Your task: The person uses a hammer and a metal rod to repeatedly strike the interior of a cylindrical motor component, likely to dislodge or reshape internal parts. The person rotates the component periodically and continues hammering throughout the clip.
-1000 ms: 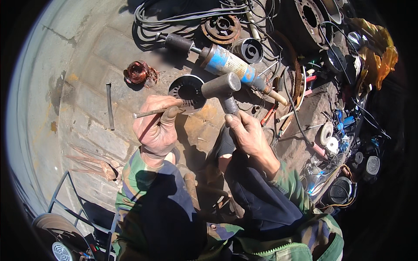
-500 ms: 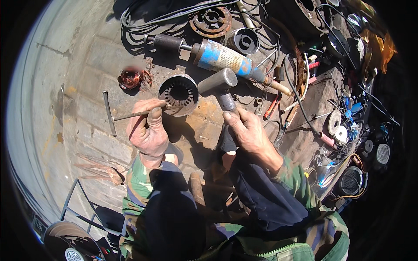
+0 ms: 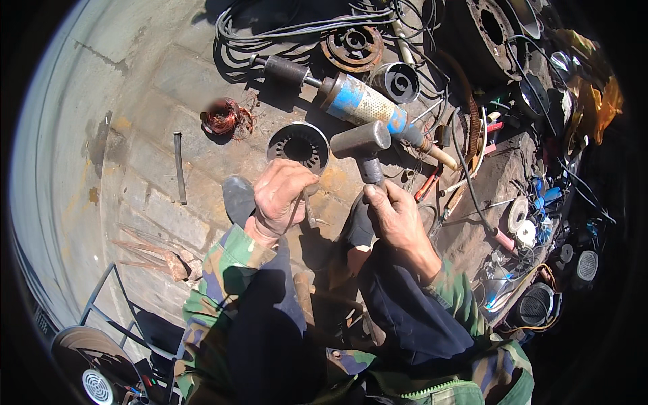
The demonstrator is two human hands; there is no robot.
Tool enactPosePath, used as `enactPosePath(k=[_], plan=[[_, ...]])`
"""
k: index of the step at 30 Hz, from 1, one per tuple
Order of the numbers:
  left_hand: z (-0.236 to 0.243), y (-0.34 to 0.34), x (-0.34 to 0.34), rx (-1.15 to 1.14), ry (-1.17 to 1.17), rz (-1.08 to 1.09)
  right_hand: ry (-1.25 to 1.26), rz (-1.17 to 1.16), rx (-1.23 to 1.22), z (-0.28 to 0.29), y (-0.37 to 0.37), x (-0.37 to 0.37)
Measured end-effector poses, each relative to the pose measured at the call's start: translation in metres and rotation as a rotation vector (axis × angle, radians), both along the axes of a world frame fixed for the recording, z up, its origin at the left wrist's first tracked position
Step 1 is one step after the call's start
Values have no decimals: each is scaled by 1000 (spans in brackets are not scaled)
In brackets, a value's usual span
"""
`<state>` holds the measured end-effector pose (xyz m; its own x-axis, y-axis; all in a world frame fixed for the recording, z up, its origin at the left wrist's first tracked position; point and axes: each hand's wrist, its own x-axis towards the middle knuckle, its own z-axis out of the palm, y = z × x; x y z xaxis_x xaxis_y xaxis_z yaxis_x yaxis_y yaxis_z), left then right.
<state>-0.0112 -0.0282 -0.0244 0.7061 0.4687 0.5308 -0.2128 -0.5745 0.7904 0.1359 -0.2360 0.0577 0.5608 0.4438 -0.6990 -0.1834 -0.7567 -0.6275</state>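
Observation:
My right hand (image 3: 399, 219) is closed around the handle of a steel hammer (image 3: 362, 140), its head raised to the right of a motor stator (image 3: 327, 150). The stator is a short metal cylinder with slotted teeth inside, standing on the ground with its open end up. My left hand (image 3: 279, 197) is closed in a pinch at the stator's near edge, on a thin metal rod (image 3: 311, 212). Fingers hide part of the rod and the stator's near rim. A tangled copper coil (image 3: 228, 119) lies to the left of the stator.
A loose metal bar (image 3: 179, 167) lies on the paving at left. Beyond the hammer rests a blue and perforated-metal power tool (image 3: 358, 101). Cables (image 3: 270, 35), a rusty flywheel-like disc (image 3: 352, 48) and a metal ring housing (image 3: 397, 83) sit at the back. Assorted parts crowd the right side.
My left hand has moved right, closer to the stator, and turned over, so the rod points down rather than sideways. My right hand still holds the hammer up. The view has shifted slightly.

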Motion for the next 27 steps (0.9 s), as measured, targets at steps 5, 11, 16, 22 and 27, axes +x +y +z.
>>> enactPosePath(k=[5,11,16,22,27], plan=[[-12,-2,-2,-17,-8,-6,-266,181,148,56,6,-4],[-10,-4,-3,-26,-14,32,-442,426,537,141,14,-8],[-13,-2,-8,-15,-82,65,-508,790,121,156,29,7],[-16,-4,-5,-48,-48,77,-732,724,160,180,15,-4],[-17,-4,-4,-23,-62,65,-552,907,67,169,31,1]])
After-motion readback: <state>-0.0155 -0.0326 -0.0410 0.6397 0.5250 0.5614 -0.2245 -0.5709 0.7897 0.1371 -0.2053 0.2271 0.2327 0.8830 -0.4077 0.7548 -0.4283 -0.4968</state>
